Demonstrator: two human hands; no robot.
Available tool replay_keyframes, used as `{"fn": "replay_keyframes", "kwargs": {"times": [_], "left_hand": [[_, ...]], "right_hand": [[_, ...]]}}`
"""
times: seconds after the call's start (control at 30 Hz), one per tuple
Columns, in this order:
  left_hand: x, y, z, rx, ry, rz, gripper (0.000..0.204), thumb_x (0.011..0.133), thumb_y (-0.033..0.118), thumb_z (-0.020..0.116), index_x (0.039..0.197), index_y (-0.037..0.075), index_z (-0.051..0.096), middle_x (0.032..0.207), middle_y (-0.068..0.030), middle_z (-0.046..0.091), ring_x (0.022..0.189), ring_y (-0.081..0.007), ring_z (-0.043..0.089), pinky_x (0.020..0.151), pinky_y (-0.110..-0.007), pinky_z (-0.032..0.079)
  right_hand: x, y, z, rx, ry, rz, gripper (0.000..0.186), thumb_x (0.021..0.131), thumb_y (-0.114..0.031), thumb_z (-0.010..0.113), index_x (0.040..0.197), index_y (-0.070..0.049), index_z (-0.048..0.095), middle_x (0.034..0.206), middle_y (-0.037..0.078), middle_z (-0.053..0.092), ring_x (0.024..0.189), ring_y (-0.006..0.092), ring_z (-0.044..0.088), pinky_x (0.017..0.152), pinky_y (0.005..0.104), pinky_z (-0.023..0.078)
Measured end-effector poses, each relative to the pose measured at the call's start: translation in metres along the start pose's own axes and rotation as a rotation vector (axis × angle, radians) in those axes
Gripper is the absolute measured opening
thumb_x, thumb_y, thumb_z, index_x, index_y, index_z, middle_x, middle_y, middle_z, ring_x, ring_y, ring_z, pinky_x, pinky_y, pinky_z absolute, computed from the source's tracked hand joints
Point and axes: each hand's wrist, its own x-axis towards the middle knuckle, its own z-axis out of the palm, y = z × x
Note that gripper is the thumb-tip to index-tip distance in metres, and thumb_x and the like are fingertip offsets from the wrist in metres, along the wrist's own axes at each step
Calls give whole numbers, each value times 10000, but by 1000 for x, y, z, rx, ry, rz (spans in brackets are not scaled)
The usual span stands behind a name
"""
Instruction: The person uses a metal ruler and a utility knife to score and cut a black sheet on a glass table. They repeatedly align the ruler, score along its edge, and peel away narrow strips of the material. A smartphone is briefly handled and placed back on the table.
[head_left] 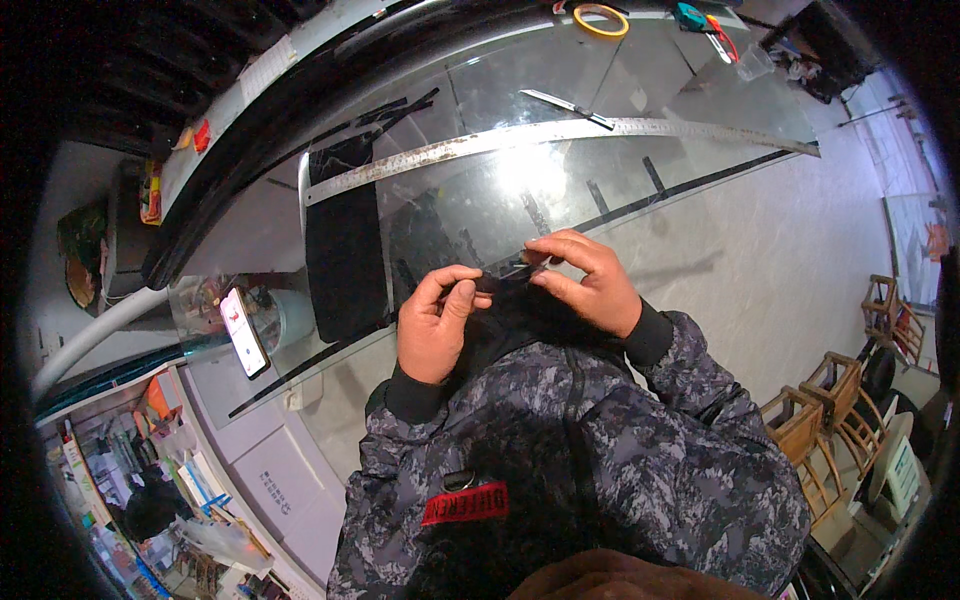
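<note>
You're holding a small dark strip [508, 274] between both hands, by the near edge of the glass counter [560, 215], right in front of your jacket [700, 450]. It's looking thin, near-black, with a pale streak; finer detail is too small to tell. Left hand [435, 325] is pinching one end, narrow grip; right hand [595, 280] is pinching the other, also narrow.

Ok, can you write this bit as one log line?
left hand: pinching small dark piece | right hand: close by, hold unclear | metal ruler, cutter: on glass tabletop
</note>
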Motion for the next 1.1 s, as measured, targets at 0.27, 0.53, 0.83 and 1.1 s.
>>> {"fn": "replay_keyframes", "kwargs": {"times": [0.27,0.53,0.83,1.1], "left_hand": [[4,11,3,6,55,-84,295,1201,273,710,1376,40,755,1104,-115,862,958,-126,794,856,-271,593],[6,6,1,-114,78,-112,387,1200,303,709,1477,33,696,1152,-97,838,962,-127,778,856,-258,576],[4,-10,19,-459,-121,-208,558,1123,360,827,1526,26,636,1321,-69,750,1049,-132,717,954,-271,571],[13,-19,12,-571,-179,-166,736,1056,533,857,1546,56,587,1369,-84,693,1164,-178,730,1009,-333,594]], "right_hand": [[-4,-8,1,693,-34,527,223,1147,-133,762,1312,16,776,1093,104,818,922,150,769,857,286,636],[-5,-11,6,832,-18,572,193,1152,-195,751,1237,-21,753,1031,84,822,843,112,739,776,263,596],[0,-18,23,911,-50,596,215,1166,-213,732,1240,-12,745,988,70,807,812,108,736,753,250,589],[1,-15,25,896,35,621,176,1182,-167,703,1248,-6,728,982,92,806,798,129,739,745,265,606]]}}
